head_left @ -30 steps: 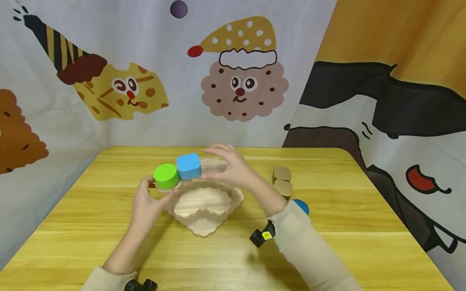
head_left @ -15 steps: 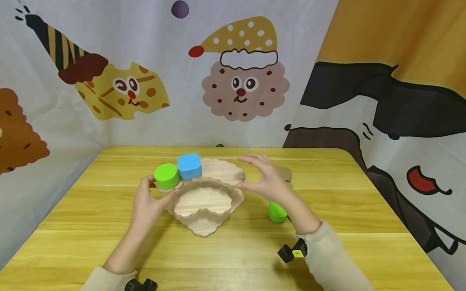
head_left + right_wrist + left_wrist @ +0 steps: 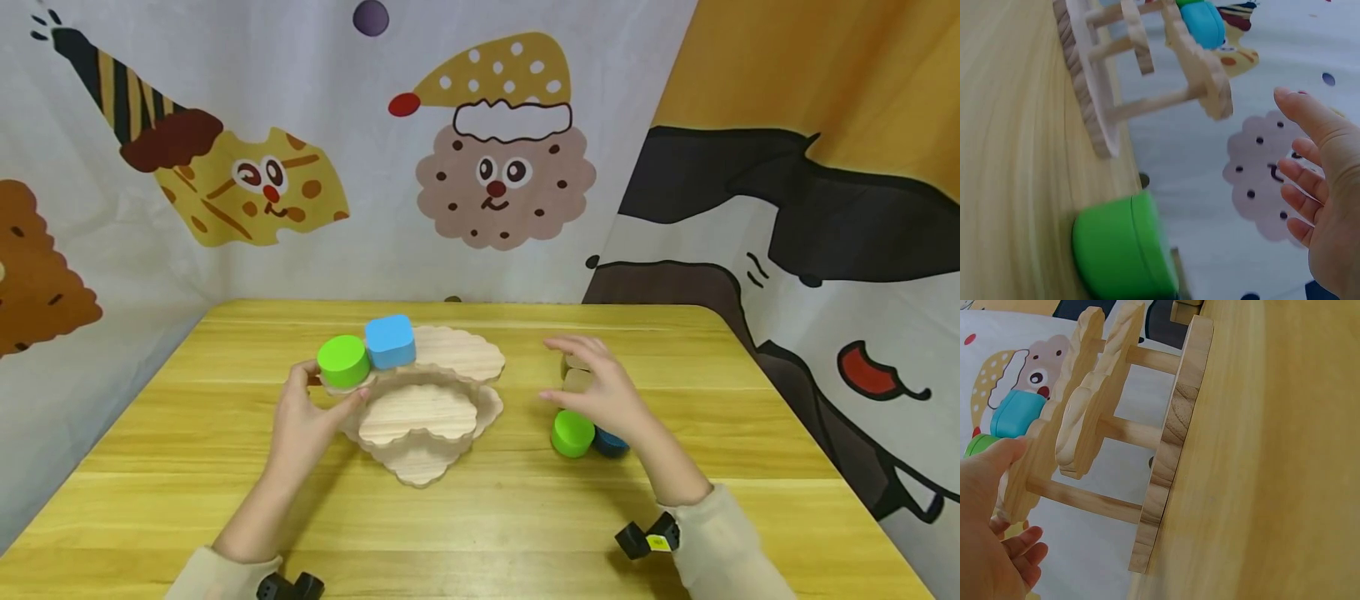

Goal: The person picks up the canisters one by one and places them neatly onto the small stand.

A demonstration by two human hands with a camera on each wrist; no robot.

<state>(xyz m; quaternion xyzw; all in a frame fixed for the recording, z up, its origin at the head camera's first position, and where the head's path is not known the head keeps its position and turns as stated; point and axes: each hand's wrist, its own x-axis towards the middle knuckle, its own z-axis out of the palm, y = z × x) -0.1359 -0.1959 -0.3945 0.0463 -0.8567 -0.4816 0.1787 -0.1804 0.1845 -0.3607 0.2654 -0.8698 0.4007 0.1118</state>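
A tiered wooden stand (image 3: 457, 354) with scalloped shelves is in the middle of the table. On its upper shelf sit a round green block (image 3: 343, 362) and, beside it, a light blue rounded-square block (image 3: 391, 342). My left hand (image 3: 303, 421) pinches the shelf's left end, thumb in front and fingers behind; the left wrist view shows the posts (image 3: 1088, 500) joining shelf and base. To the right, my right hand (image 3: 611, 392) hovers over loose blocks, fingers apart and holding nothing. Below it stand another green block (image 3: 572, 434) and a dark blue block (image 3: 611, 443).
Tan blocks (image 3: 577, 382) stand behind the loose green one, partly hidden by the right hand. The wooden table (image 3: 480, 533) ends at a patterned curtain (image 3: 300, 275) hanging close behind it. Black cameras (image 3: 648, 536) are strapped at both wrists.
My right hand has moved right, away from the light blue block and the stand, toward the loose blocks. The left hand and the stand stay put.
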